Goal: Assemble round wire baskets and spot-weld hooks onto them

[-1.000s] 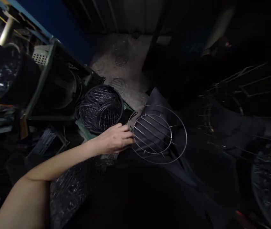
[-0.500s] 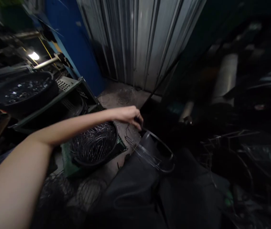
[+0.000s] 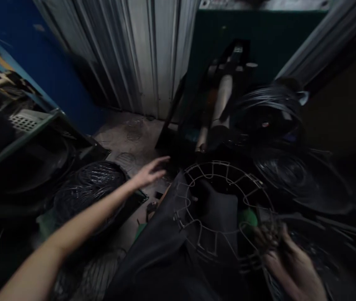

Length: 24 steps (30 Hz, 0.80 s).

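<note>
Left hand [image 3: 149, 174]: fingers loosely spread, nothing in them, left of the ring. Right hand [image 3: 286, 255]: dim, fingers apparently closed on the near right rim, I'd judge to steady it by its edge. Wire ring [image 3: 220, 163]: centre, over dark cloth [image 3: 157, 251]. Wire heap [image 3: 93, 179]: left, probably placed for easy reach. Wire coil [image 3: 268, 100]: far right.

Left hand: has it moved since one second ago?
Yes: the left hand has moved up in view, from lower right of the wire pile to directly right of it.
</note>
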Available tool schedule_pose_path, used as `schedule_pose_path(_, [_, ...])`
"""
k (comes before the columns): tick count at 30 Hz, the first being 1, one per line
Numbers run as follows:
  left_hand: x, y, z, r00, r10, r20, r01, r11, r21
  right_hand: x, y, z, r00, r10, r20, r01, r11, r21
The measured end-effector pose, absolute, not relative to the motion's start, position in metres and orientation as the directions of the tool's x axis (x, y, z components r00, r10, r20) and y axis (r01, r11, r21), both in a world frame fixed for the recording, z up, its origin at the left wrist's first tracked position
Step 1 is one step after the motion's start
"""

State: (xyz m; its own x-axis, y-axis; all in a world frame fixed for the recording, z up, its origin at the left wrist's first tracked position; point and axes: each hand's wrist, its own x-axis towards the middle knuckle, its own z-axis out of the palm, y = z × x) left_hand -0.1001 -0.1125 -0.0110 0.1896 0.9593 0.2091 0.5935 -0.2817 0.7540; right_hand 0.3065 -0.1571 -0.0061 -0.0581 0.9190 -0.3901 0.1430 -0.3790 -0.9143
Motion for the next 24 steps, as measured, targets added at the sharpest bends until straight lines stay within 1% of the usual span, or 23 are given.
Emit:
schedule_pose_path(1, [-0.081, -0.132, -0.027, 0.204, 0.957, 0.204, 0.459, -0.278, 0.844, 0.299, -0.157, -0.020, -0.059, 0.901, -0.430, 0.091, -0.424, -0.901])
schedule_pose_path(2, [-0.064, -0.147, -0.042, 0.212, 0.961, 0.178, 0.359, -0.246, 0.901, 0.292, -0.157, -0.034, -0.068, 0.876, -0.478, 0.037, -0.477, -0.878])
schedule_pose_path(3, [-0.049, -0.158, -0.055, 0.213, 0.969, 0.128, 0.292, -0.188, 0.938, 0.284, -0.158, -0.046, -0.078, 0.848, -0.525, -0.010, -0.527, -0.850])
schedule_pose_path(4, [-0.039, -0.165, -0.066, 0.161, 0.983, 0.092, 0.251, -0.131, 0.959, 0.278, -0.160, -0.057, -0.089, 0.822, -0.562, -0.036, -0.566, -0.823])
schedule_pose_path(5, [-0.032, -0.169, -0.074, 0.103, 0.993, 0.055, 0.254, -0.080, 0.964, 0.274, -0.161, -0.066, -0.098, 0.804, -0.586, -0.028, -0.591, -0.806])
schedule_pose_path(6, [-0.029, -0.171, -0.080, 0.055, 0.998, 0.031, 0.271, -0.045, 0.962, 0.272, -0.162, -0.071, -0.112, 0.796, -0.595, 0.027, -0.596, -0.803])
schedule_pose_path(8, [-0.027, -0.173, -0.086, -0.011, 1.000, 0.017, 0.332, -0.012, 0.943, 0.275, -0.160, -0.073, -0.155, 0.799, -0.581, 0.227, -0.544, -0.808])
schedule_pose_path(9, [-0.027, -0.174, -0.086, -0.021, 1.000, 0.015, 0.355, -0.006, 0.935, 0.279, -0.156, -0.068, -0.194, 0.801, -0.567, 0.353, -0.482, -0.802])
schedule_pose_path(11, [-0.029, -0.176, -0.087, -0.042, 0.999, -0.014, 0.382, 0.029, 0.924, 0.288, -0.142, -0.051, -0.259, 0.820, -0.511, 0.584, -0.288, -0.759])
schedule_pose_path(13, [-0.032, -0.174, -0.090, -0.032, 0.997, -0.077, 0.390, 0.083, 0.917, 0.297, -0.114, -0.023, -0.248, 0.888, -0.386, 0.728, -0.092, -0.680])
schedule_pose_path(14, [-0.034, -0.172, -0.092, -0.029, 0.995, -0.098, 0.394, 0.102, 0.913, 0.301, -0.096, -0.006, -0.202, 0.937, -0.286, 0.772, -0.027, -0.635])
schedule_pose_path(15, [-0.036, -0.169, -0.095, -0.023, 0.993, -0.114, 0.382, 0.114, 0.917, 0.305, -0.074, 0.013, -0.139, 0.979, -0.151, 0.799, 0.021, -0.601])
schedule_pose_path(16, [-0.037, -0.166, -0.097, -0.004, 0.991, -0.133, 0.362, 0.126, 0.923, 0.308, -0.050, 0.033, -0.084, 0.996, 0.000, 0.818, 0.068, -0.572])
schedule_pose_path(17, [-0.038, -0.163, -0.099, 0.021, 0.989, -0.146, 0.340, 0.131, 0.931, 0.309, -0.025, 0.054, -0.060, 0.986, 0.153, 0.834, 0.134, -0.536])
schedule_pose_path(18, [-0.037, -0.161, -0.100, 0.047, 0.986, -0.157, 0.318, 0.135, 0.938, 0.308, 0.002, 0.073, -0.038, 0.949, 0.313, 0.854, 0.193, -0.483])
schedule_pose_path(19, [-0.036, -0.160, -0.100, 0.066, 0.984, -0.165, 0.303, 0.138, 0.943, 0.306, 0.029, 0.091, -0.051, 0.897, 0.439, 0.879, 0.249, -0.407])
schedule_pose_path(20, [-0.035, -0.158, -0.100, 0.071, 0.983, -0.168, 0.295, 0.140, 0.945, 0.302, 0.056, 0.107, -0.078, 0.847, 0.526, 0.907, 0.280, -0.316])
schedule_pose_path(21, [-0.033, -0.157, -0.099, 0.059, 0.984, -0.167, 0.288, 0.143, 0.947, 0.297, 0.081, 0.119, -0.101, 0.818, 0.566, 0.932, 0.276, -0.233])
schedule_pose_path(22, [-0.030, -0.155, -0.099, 0.030, 0.986, -0.163, 0.279, 0.148, 0.949, 0.291, 0.105, 0.128, -0.115, 0.813, 0.571, 0.949, 0.259, -0.177])
schedule_pose_path(24, [-0.025, -0.151, -0.098, -0.066, 0.985, -0.158, 0.243, 0.169, 0.955, 0.280, 0.143, 0.138, -0.140, 0.836, 0.531, 0.969, 0.226, -0.100])
